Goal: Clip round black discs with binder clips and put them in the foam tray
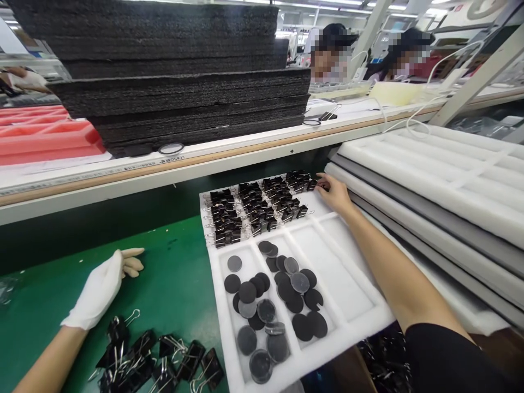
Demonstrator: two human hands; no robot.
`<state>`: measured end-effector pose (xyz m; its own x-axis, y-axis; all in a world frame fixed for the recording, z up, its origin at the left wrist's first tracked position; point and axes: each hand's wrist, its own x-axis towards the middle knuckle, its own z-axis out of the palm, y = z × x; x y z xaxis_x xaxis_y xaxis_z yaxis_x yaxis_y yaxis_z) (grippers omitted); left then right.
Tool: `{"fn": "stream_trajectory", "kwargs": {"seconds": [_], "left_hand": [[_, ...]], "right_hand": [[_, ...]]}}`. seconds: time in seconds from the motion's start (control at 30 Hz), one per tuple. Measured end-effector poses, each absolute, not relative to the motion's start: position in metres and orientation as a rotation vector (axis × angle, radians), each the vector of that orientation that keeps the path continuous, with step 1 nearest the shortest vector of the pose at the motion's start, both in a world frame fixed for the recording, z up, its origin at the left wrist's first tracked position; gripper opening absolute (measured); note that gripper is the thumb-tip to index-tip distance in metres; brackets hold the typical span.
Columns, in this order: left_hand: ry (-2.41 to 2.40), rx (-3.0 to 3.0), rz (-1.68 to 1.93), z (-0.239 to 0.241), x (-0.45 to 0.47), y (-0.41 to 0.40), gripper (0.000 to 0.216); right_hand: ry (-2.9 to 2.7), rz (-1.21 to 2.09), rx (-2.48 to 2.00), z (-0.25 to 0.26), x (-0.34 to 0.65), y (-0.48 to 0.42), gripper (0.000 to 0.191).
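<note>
My left hand, in a white glove with bare-looking fingertips, is held over the green mat, fingers loosely stretched and nothing in them. Below it lies a loose pile of large black binder clips. My right hand is bare and reaches to the far right of a white foam tray. Its thumb and fingers pinch a small black binder clip at the end of the back row. Several rows of such clips fill the tray's far part. Round black discs lie in two nearer compartments.
White and grey foam trays are stacked at the right. A shelf edge runs across, bearing black foam sheets and red trays. More black clips sit low by my right arm. Two people work beyond the shelf.
</note>
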<state>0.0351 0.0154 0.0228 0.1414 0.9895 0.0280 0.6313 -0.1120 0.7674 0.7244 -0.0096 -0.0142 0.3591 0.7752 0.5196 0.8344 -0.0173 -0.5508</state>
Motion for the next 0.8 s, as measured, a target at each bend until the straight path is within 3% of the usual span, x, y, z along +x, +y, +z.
{"fn": "stream_trajectory", "kwargs": {"seconds": [0.07, 0.23, 0.47, 0.8], "left_hand": [[1.553, 1.834, 0.754, 0.0223, 0.035, 0.0159, 0.081], [1.552, 1.837, 0.761, 0.0239, 0.0349, 0.0161, 0.081], [1.569, 1.836, 0.758, 0.026, 0.0359, 0.0143, 0.082], [1.538, 1.846, 0.795, 0.0226, 0.0346, 0.0143, 0.071]], "right_hand": [[-1.428, -0.107, -1.847, -0.0127, 0.7235, -0.0094, 0.05], [-1.421, -0.043, -1.855, -0.0093, 0.725, -0.0096, 0.037], [-1.429, 0.03, -1.792, -0.0082, 0.7255, -0.0108, 0.039], [-1.458, -0.119, -1.832, -0.0067, 0.7204, -0.0133, 0.042]]}}
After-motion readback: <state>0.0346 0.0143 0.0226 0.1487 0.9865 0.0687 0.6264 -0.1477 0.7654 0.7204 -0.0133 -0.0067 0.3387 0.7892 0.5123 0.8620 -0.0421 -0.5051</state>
